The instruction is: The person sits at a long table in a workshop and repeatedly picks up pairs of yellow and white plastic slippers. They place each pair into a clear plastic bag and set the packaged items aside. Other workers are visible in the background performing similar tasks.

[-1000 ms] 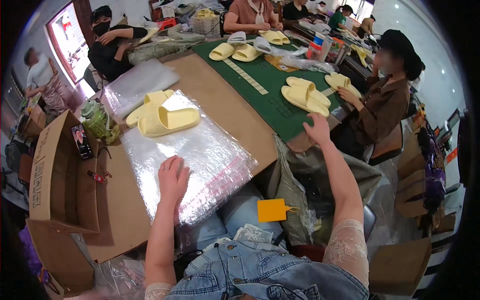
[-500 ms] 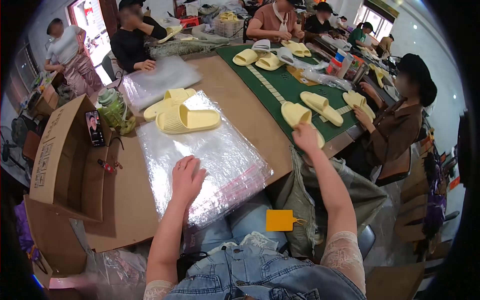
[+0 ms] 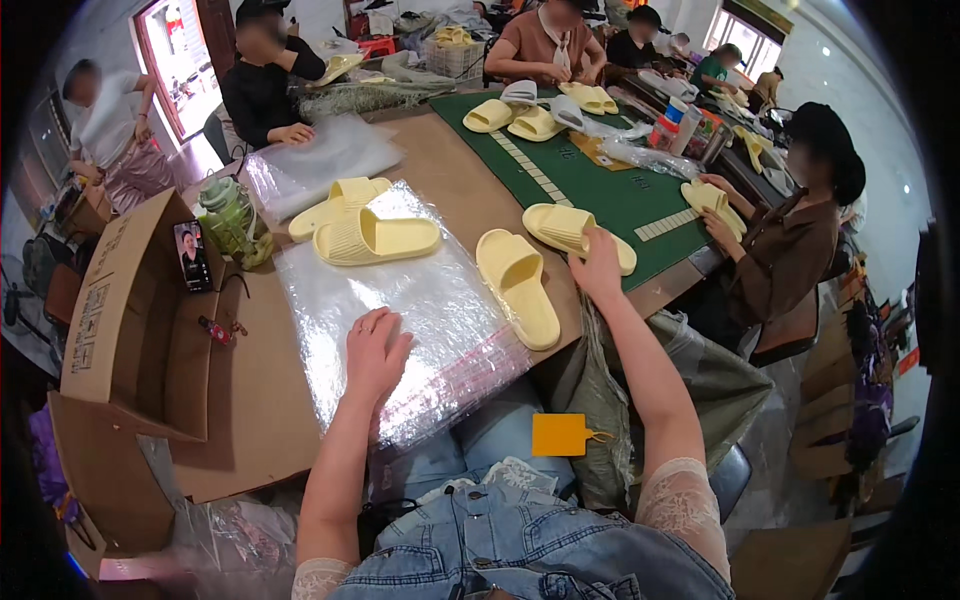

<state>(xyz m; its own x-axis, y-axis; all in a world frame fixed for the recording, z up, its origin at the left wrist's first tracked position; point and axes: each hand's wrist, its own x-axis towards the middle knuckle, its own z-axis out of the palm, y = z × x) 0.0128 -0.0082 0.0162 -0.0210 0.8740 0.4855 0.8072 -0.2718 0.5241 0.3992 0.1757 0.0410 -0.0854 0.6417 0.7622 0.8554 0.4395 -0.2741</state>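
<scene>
My left hand (image 3: pixel 377 345) lies with fingers spread on a stack of clear plastic bags (image 3: pixel 330 330). At the edge of the green mat, my right hand (image 3: pixel 598 268) grips a pale yellow slipper (image 3: pixel 560 226) by its side, fingers over it. Between my hands a second yellow slipper (image 3: pixel 523 295) rests sole down, toe pointing away from me, partly over the bags' right edge. Two more yellow slippers, a nearer one (image 3: pixel 375 242) and a farther one (image 3: pixel 325 212) partly behind it, sit at the far end of the stack.
An open cardboard box (image 3: pixel 135 330) stands at the left, with a phone (image 3: pixel 190 255) against it and a green jar (image 3: pixel 232 222) behind. More slippers lie on the green mat (image 3: pixel 610 180). At the right a co-worker (image 3: pixel 800 220) holds a yellow slipper (image 3: pixel 715 208). A woven sack (image 3: pixel 690 370) hangs beside my right arm.
One yellow slipper has come from the mat to the right edge of the bags. My right hand now grips the other, which has shifted left and nearer. My left hand has stayed put.
</scene>
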